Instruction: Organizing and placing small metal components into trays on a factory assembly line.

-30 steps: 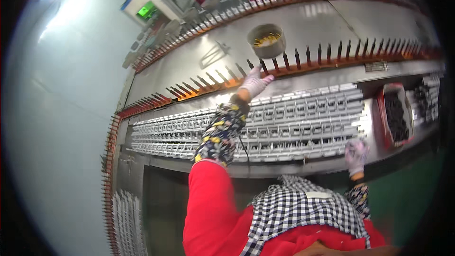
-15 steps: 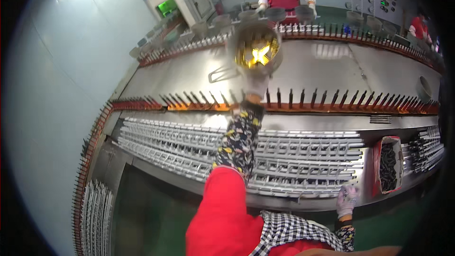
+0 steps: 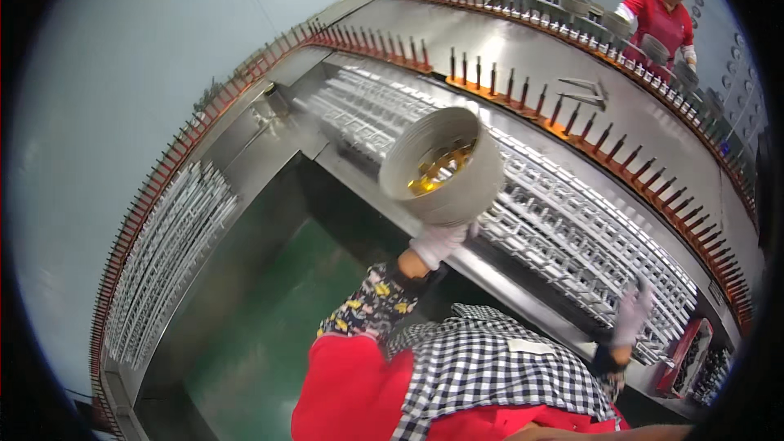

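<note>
My gloved left hand (image 3: 439, 246) grips a deep grey plastic tub (image 3: 453, 211) from its near side, above the front edge of the bench. Shiny gold-coloured pieces (image 3: 445, 170) lie in the bottom of the tub; their exact kind does not show. To the right, my gloved right hand (image 3: 632, 316) hovers by the near ends of the silvery metal racks (image 3: 584, 233), its fingers blurred. Whether it holds anything is unclear. The tub covers part of these racks, which lie in rows along the bench.
A line of upright dark pins on an orange-brown rail (image 3: 563, 126) runs behind the racks. More racks (image 3: 167, 265) lie at the left. A wire handle-like frame (image 3: 584, 91) rests on the far metal table. Across it stands a person in red (image 3: 660, 20). A red box (image 3: 684, 359) sits at right.
My left hand has drawn the tub back from over the far table to the near bench edge. My right hand has lifted off the bench edge. The view has swung left.
</note>
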The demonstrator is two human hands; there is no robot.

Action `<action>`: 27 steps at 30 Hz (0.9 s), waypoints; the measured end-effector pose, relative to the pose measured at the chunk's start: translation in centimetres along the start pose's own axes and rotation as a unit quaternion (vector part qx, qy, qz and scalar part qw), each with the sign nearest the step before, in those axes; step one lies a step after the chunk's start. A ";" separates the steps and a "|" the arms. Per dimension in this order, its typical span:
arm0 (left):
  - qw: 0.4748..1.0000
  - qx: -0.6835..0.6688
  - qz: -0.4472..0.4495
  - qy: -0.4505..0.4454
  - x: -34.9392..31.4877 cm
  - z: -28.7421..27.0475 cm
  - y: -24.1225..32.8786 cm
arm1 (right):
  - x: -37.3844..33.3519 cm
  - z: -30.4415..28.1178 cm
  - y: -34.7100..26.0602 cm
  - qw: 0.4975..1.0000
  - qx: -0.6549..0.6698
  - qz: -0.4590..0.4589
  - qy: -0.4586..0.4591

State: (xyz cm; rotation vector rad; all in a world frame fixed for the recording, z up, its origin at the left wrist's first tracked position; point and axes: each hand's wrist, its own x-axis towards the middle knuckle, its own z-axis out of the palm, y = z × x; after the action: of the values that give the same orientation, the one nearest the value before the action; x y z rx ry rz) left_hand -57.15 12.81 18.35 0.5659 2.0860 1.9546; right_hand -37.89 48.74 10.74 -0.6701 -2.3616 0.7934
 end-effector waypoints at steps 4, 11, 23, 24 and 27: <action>0.958 -0.134 -0.116 0.224 -5.5 -12.7 -3.3 | 0.3 12.4 -17.4 0.959 -0.056 -0.208 -0.182; 0.919 -0.075 -0.078 0.379 -4.7 -30.8 -7.6 | 0.3 27.1 -23.8 0.947 0.018 -0.135 -0.291; 0.647 0.752 -0.069 -0.102 15.5 -41.7 -15.3 | -0.7 28.6 -22.1 0.995 0.070 -0.046 -0.059; 0.661 0.745 -0.026 -0.089 15.2 -43.3 -18.5 | -1.2 28.8 -22.4 0.997 0.061 -0.033 -0.031; 0.764 0.633 0.124 -0.014 14.1 -45.7 -22.5 | -1.2 28.1 -24.3 0.994 0.069 0.070 -0.052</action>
State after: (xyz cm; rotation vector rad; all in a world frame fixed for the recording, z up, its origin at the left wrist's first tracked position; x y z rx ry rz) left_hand -91.74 -23.38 1.29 1.0688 3.1737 0.2379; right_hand -61.60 20.30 7.44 -0.7592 -2.3442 1.0665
